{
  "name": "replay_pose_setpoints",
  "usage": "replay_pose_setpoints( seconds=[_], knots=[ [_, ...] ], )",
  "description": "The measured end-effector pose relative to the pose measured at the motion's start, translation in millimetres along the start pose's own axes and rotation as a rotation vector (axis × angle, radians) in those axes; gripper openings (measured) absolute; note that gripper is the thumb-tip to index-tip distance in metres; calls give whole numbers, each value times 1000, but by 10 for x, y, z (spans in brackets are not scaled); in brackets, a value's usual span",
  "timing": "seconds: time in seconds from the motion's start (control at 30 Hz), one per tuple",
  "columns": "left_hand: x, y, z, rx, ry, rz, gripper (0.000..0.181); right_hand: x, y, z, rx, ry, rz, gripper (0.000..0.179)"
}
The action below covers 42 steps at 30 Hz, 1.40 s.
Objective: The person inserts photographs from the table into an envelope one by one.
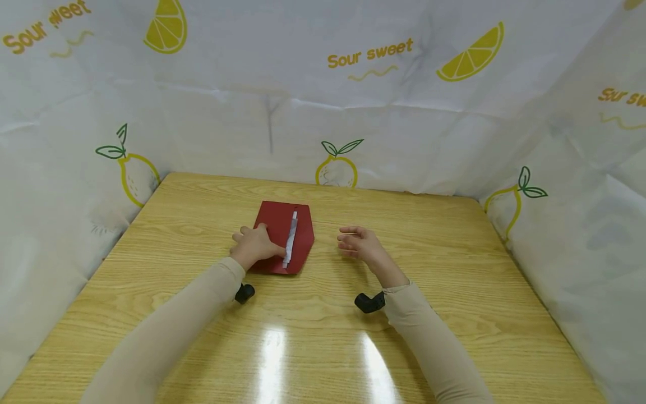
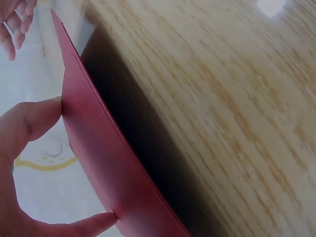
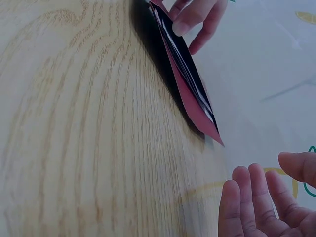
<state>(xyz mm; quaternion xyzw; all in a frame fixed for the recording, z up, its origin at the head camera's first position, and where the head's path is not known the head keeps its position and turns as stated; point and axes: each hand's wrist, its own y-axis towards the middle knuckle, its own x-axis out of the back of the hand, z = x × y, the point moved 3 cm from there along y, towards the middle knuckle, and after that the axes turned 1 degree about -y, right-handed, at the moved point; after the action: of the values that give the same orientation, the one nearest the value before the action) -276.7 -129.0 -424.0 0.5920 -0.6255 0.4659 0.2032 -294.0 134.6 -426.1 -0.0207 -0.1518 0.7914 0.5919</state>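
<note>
A red paper envelope lies on the wooden table with its pointed flap folded out to the right. Along its mouth shows a whitish-grey strip, which looks like thin sheets; the right wrist view shows this opening gaping, dark inside. My left hand rests on the envelope, its fingers spread over the left side. The thumb touches near the mouth, and in the left wrist view two digits touch the red surface. To the right, apart from the envelope, my right hand hovers with nothing in it, fingers relaxed.
Patterned white cloth with lemon prints stands around the back and sides of the table. Black wrist mounts stick out inward below both sleeves. Two bright reflections lie on the near tabletop.
</note>
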Motion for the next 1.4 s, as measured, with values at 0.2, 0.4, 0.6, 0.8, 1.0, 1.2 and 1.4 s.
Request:
replay_pose_setpoints(
  seconds=[0.2, 0.4, 0.6, 0.8, 1.0, 1.2, 1.4],
  knots=[
    [-16, 31, -6, 16, 38, 6, 90, 5, 1, -8, 7, -7, 3, 42],
    [-30, 47, 3, 20, 53, 6, 85, 6, 4, -6, 1, -7, 6, 43],
    [-38, 28, -8, 23, 71, 8, 82, 8, 4, 6, 5, -5, 19, 45],
    [-27, -10, -28, 29, 85, 7, 85, 5, 3, 16, 10, -15, 14, 45],
    [-32, -4, -22, 28, 90, 7, 86, 5, 5, 21, 13, -27, 3, 45],
    [-15, 17, -6, 22, 84, 18, 91, 13, 8, 17, 11, -22, 3, 44],
    [75, 20, -23, -14, 87, -7, 87, 51, -3, 46, 20, -35, -4, 45]
  ],
)
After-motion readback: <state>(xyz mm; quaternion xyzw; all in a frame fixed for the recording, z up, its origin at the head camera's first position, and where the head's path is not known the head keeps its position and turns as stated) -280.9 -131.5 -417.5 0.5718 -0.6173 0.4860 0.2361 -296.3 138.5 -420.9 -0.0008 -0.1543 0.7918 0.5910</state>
